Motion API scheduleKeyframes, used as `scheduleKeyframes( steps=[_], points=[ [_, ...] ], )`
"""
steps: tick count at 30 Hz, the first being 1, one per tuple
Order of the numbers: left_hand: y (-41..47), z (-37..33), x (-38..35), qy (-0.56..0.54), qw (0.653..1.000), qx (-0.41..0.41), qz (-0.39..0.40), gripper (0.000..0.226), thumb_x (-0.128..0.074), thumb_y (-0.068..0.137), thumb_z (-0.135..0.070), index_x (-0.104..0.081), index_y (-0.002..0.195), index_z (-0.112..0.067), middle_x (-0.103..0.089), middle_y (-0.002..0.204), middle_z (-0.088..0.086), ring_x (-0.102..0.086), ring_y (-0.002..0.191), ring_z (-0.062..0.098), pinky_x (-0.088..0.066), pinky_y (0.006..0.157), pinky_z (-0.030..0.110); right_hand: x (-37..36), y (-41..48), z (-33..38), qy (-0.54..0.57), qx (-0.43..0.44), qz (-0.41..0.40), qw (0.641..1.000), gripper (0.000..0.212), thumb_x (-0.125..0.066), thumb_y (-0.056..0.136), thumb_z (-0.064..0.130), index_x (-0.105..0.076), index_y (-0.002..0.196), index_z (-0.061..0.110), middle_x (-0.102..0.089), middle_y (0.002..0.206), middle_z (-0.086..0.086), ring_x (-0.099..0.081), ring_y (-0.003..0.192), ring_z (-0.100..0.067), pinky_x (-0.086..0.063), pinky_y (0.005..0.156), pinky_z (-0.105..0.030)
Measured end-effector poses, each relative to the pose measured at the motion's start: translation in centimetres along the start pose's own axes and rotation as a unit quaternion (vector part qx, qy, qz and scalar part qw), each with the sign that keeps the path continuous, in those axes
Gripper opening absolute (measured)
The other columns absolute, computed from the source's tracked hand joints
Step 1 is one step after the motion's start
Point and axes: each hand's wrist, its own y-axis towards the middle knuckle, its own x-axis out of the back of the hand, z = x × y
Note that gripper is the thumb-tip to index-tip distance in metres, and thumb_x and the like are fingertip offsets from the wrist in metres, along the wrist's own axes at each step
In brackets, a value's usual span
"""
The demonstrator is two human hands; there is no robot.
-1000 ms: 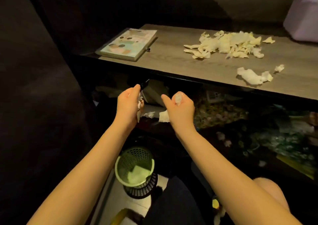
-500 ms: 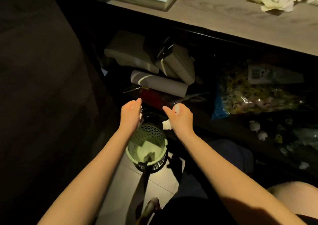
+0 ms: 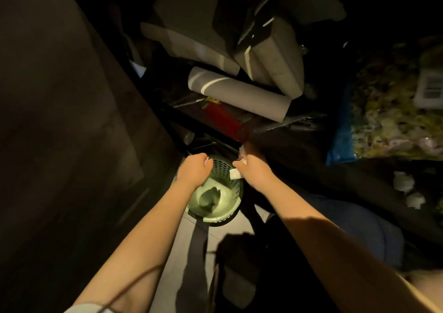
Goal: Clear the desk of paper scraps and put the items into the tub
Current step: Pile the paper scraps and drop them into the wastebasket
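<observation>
Pinched paper scraps in the right grip; curled the left grip, contents unclear, above the green mesh basket.

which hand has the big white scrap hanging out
The right hand: a white scrap hangs below it at the green basket rim. The left hand shows only a white speck.
</observation>
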Motion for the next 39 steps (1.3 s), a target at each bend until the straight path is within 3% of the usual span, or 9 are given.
scheduleKeyframes(
  steps=[6,8,10,14,18,22,29,32,39],
  points=[
    [1.2,1.6,-2.5,0.152,0.984,-0.041,0.08,0.03,-0.039,0.096,-0.027,-0.058,0.102,-0.006,-0.063,0.108,0.014,-0.06,0.1,0.032,-0.047,0.077,0.037,-0.1,0.0,-1.0,-0.107,0.073,0.043,0.991,0.03,-0.047,0.095,0.007,-0.045,0.125,0.0,-0.053,0.13,-0.019,-0.049,0.12,-0.029,-0.033,0.085,-0.027],
    [1.5,1.7,-3.4,0.187,0.974,-0.044,0.119,0.028,-0.041,0.094,-0.024,-0.06,0.106,-0.006,-0.063,0.112,0.014,-0.059,0.103,0.032,-0.048,0.082,0.038,-0.3,-0.1,-1.3,-0.126,0.106,0.036,0.986,0.023,-0.048,0.094,0.004,-0.048,0.116,0.0,-0.057,0.122,-0.021,-0.053,0.114,-0.031,-0.026,0.068,-0.021],
    [1.6,1.7,-4.1,0.218,0.963,-0.038,0.151,0.029,-0.043,0.094,-0.024,-0.061,0.108,-0.005,-0.063,0.114,0.014,-0.059,0.105,0.033,-0.049,0.083,0.039,-0.5,-0.1,-1.5,-0.147,0.128,0.02,0.981,0.017,-0.05,0.092,0.005,-0.049,0.109,0.004,-0.06,0.108,-0.019,-0.055,0.105,-0.032,-0.022,0.065,-0.019],
    [1.9,1.9,-4.8,0.207,0.96,-0.011,0.186,0.035,-0.044,0.095,-0.03,-0.055,0.117,-0.006,-0.061,0.119,0.016,-0.058,0.108,0.033,-0.048,0.084,0.04,-1.0,-0.2,-1.9,-0.172,0.138,0.011,0.975,0.016,-0.052,0.091,0.007,-0.04,0.094,0.017,-0.051,0.085,-0.006,-0.054,0.091,-0.027,-0.024,0.064,-0.026],
    [2.2,2.7,-4.2,0.208,0.956,-0.011,0.207,0.047,-0.047,0.094,-0.034,-0.043,0.131,-0.006,-0.053,0.131,0.019,-0.051,0.12,0.035,-0.043,0.097,0.041,-1.3,0.1,-1.6,-0.173,0.144,0.001,0.974,0.022,-0.051,0.091,0.007,-0.033,0.089,0.019,-0.045,0.083,0.001,-0.048,0.083,-0.019,-0.022,0.061,-0.025],
    [2.2,4.0,-2.5,0.233,0.952,-0.019,0.196,0.044,-0.049,0.092,-0.035,-0.049,0.127,-0.009,-0.054,0.13,0.016,-0.05,0.119,0.034,-0.044,0.095,0.042,-2.3,0.9,-1.4,-0.188,0.161,0.013,0.969,0.013,-0.052,0.089,0.004,-0.046,0.099,0.008,-0.058,0.098,-0.01,-0.056,0.097,-0.028,-0.028,0.067,-0.025],
    [1.1,5.5,1.4,0.196,0.972,-0.005,0.128,0.039,-0.051,0.091,-0.033,-0.051,0.121,-0.009,-0.055,0.119,0.014,-0.053,0.11,0.032,-0.048,0.087,0.04,-5.6,3.4,-0.5,-0.219,0.158,0.034,0.962,0.025,-0.051,0.083,-0.005,-0.045,0.106,0.005,-0.056,0.111,-0.013,-0.056,0.105,-0.032,-0.035,0.071,-0.029],
    [0.5,6.2,2.5,0.199,0.972,0.001,0.127,0.037,-0.051,0.091,-0.035,-0.052,0.117,-0.009,-0.056,0.116,0.013,-0.053,0.109,0.032,-0.048,0.087,0.042,-7.2,4.4,-0.2,-0.249,0.149,0.064,0.955,0.034,-0.052,0.084,-0.004,-0.043,0.116,0.005,-0.051,0.122,-0.015,-0.053,0.111,-0.034,-0.042,0.083,-0.037],
    [-1.2,6.0,3.3,0.217,0.967,-0.017,0.134,0.041,-0.05,0.092,-0.036,-0.05,0.124,-0.01,-0.055,0.12,0.012,-0.051,0.112,0.03,-0.048,0.087,0.041,-8.6,5.4,-0.6,-0.304,0.108,0.158,0.933,0.086,-0.07,0.082,0.019,-0.016,0.148,0.009,-0.024,0.15,-0.016,-0.032,0.134,-0.037,-0.034,0.106,-0.042]
  ],
)
